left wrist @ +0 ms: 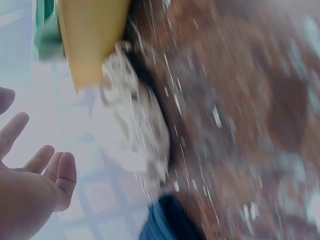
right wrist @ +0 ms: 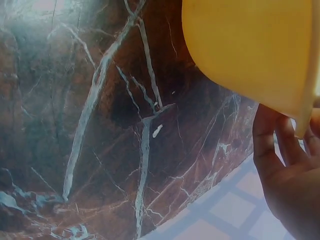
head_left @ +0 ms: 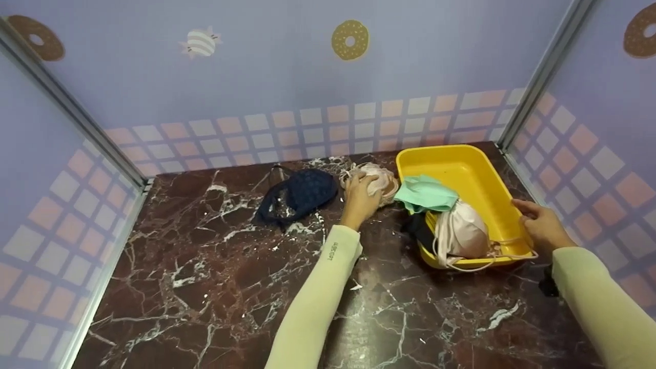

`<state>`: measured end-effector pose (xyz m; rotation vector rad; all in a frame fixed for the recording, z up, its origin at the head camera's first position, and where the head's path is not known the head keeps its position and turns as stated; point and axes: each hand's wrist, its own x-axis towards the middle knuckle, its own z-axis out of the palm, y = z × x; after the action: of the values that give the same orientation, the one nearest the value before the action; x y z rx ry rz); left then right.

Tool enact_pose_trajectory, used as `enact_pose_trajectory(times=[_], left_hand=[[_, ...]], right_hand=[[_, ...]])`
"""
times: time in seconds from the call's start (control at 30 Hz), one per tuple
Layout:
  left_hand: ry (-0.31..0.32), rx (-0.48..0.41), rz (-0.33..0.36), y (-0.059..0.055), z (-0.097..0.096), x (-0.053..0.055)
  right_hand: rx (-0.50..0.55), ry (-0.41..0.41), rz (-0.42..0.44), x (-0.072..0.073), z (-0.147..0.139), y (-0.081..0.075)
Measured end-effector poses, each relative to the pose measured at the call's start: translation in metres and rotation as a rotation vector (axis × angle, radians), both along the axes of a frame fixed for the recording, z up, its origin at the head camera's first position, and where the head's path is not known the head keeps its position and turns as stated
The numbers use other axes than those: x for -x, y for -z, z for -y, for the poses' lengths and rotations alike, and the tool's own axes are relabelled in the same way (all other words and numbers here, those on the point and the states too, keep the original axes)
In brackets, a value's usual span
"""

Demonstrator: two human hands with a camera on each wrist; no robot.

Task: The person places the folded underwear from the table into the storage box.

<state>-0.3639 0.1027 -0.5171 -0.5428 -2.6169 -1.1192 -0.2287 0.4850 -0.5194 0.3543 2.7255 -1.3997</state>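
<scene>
Cream bra (head_left: 387, 179) lies on veined tabletop (head_left: 215, 302) near lilac wall (head_left: 277, 72).

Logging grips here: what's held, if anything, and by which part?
The right hand holds the yellow tub by its right rim. The left hand, by the beige bra, holds nothing.

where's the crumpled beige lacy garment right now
In the head view, the beige lacy garment is by the left hand, between the navy blue fabric bra on its left and the rectangular yellow plastic tub.
</scene>
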Motion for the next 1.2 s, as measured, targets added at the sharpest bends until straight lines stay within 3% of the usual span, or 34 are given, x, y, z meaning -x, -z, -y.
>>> enact_pose_trajectory(times=[0.27, 0.4, 0.57, 0.7, 1.0, 1.2], left_hand=[[-0.105, 0.035, 0.07, 0.0, 0.057, 0.013], [-0.147, 0.096, 0.11, 0.012, 0.085, 0.018], [-0.186, 0.209, 0.186, 0.031, 0.116, 0.015], [-0.188, 0.229, 0.217, 0.035, 0.13, 0.012], [-0.214, 0.342, 0.315, 0.033, 0.142, 0.004], [-0.194, 0.371, 0.302, 0.031, 0.154, 0.002]], right_hand=[[-0.081, -0.055, -0.068, 0.0, -0.004, 0.002], [-0.095, -0.051, -0.072, -0.002, -0.005, 0.004], [-0.107, -0.051, -0.069, -0.001, -0.004, 0.004], [-0.102, -0.048, -0.06, 0.002, -0.002, 0.003], [-0.078, -0.035, -0.034, 0.002, 0.0, 0.005], [-0.069, -0.026, -0.053, 0.003, 0.0, 0.005]])
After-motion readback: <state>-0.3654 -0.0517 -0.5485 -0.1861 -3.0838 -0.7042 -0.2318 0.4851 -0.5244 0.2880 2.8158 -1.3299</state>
